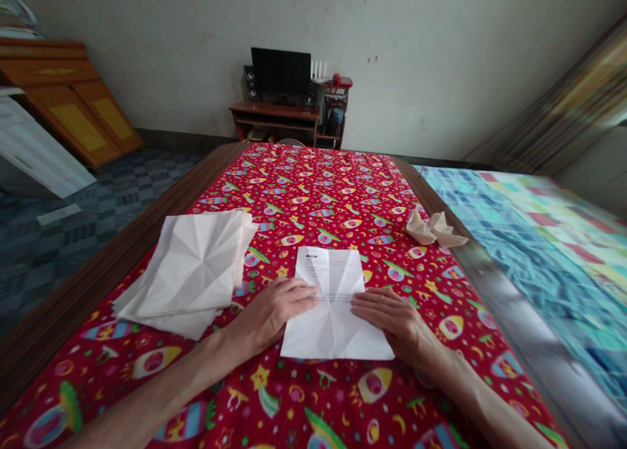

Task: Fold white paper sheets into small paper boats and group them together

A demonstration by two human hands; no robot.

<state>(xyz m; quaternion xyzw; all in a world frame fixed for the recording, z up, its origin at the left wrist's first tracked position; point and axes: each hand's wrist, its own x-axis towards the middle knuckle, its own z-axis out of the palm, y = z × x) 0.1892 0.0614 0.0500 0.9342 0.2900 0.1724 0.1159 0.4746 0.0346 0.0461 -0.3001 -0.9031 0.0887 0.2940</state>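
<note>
A creased sheet of white paper (333,328) with printed lines near its far edge lies before me on the red patterned cloth (274,416). Fold lines meet near its middle. My left hand (279,304) rests flat on the sheet's left side, fingers stretched out. On the right side lies my right hand (389,315), its fingers extended over the edge. Both hands press on the paper without gripping it. To the left sits a stack of creased paper sheets (198,263), loosely piled. A folded paper piece (435,228) with pointed peaks stands near the table's right edge.
The table's dark wooden border (181,207) shows along both sides. Beyond its far end is a small desk (274,111) with a monitor (281,72) and a red telephone (341,81). A bed (529,240) adjoins on the right; a wooden cabinet (78,103) stands far left.
</note>
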